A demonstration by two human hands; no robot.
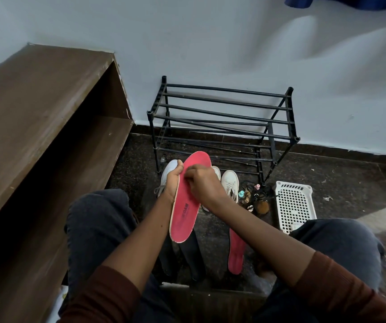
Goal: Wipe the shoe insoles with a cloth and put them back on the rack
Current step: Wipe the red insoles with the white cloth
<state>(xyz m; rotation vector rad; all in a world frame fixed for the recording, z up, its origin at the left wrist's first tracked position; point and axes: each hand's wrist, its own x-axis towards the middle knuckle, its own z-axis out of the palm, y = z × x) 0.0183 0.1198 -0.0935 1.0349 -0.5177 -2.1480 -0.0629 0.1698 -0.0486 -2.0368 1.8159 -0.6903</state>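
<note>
- The left hand (pixel 172 180) gripped the red insole (pixel 185 213) along its left edge, thumb over the rim, and held it up over the lap with the toe end pointing towards the rack (pixel 222 113).
- The right hand (pixel 202 180) sat curled against the upper face of the same insole, so both hands were together on it. I could not tell whether its fingers pinched the insole or enclosed something small, and no cloth showed anywhere.
- A second red insole (pixel 236 252) lay on the floor (pixel 327 178) between the knees, beside two dark insoles (pixel 187 257). White shoes (pixel 230 180) stood in front of the rack, whose bars carried nothing.
- The step looked like wiping or picking at the forefoot, with the return to the rack not yet begun.
- Risk: the insole was thin and held by one edge only, so hard rubbing by the right hand would likely bend it or twist it out of the grip onto the gritty floor.
- Risk: if there was in fact no cloth in the right hand, bare fingers would only smear the dirt.
- Risk: the rack had open bars with wide gaps, so a floppy insole laid along them could sag or slip through; laid across several bars it would probably sit better.
- Risk: the insoles underfoot could be stepped on when the person rose.
</note>
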